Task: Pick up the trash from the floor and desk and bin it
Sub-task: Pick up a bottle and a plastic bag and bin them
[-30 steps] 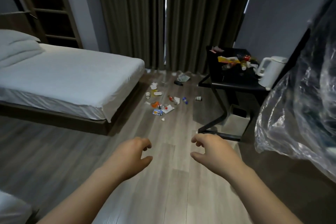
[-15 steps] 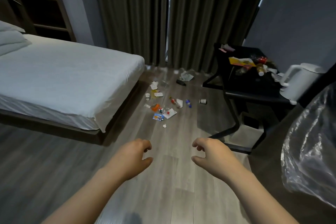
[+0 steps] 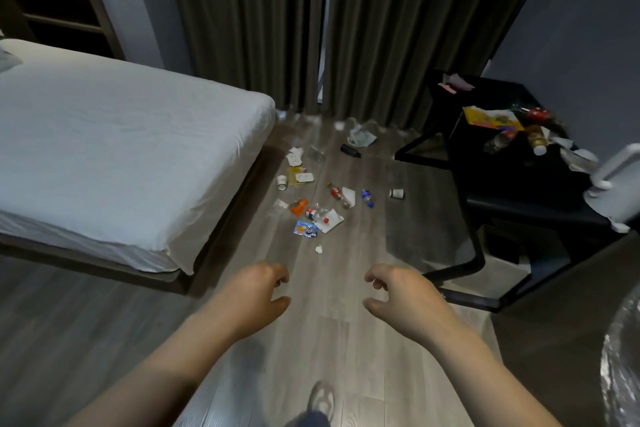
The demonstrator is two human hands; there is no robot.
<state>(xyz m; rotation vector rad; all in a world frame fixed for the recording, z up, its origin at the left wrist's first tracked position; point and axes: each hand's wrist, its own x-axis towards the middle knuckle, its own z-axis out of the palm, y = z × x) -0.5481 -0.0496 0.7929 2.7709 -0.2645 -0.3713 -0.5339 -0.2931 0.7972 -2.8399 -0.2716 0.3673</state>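
Observation:
Trash lies scattered on the wood floor ahead: a blue snack wrapper (image 3: pixel 306 229), white paper (image 3: pixel 331 219), small bottles (image 3: pixel 338 194), paper cups (image 3: pixel 397 193) and a crumpled bag (image 3: pixel 361 136) near the curtains. More trash covers the black desk (image 3: pixel 512 191) at right: a yellow packet (image 3: pixel 490 116), bottles (image 3: pixel 535 139) and tissues. My left hand (image 3: pixel 256 295) and right hand (image 3: pixel 401 295) hover in front of me, fingers loosely curled and apart, both holding nothing. They are well short of the floor litter. A clear plastic bag (image 3: pixel 620 367) shows at the right edge.
A white bed (image 3: pixel 114 156) fills the left side. Dark curtains (image 3: pixel 259 21) hang at the back. A white kettle (image 3: pixel 620 180) stands on the desk's near end, and a pale bin (image 3: pixel 498 279) sits under the desk. My shoe (image 3: pixel 320 399) shows at the bottom.
The view has moved forward and down toward the litter. The plastic bag has slid out toward the right edge. Both hands keep the same empty, curled pose.

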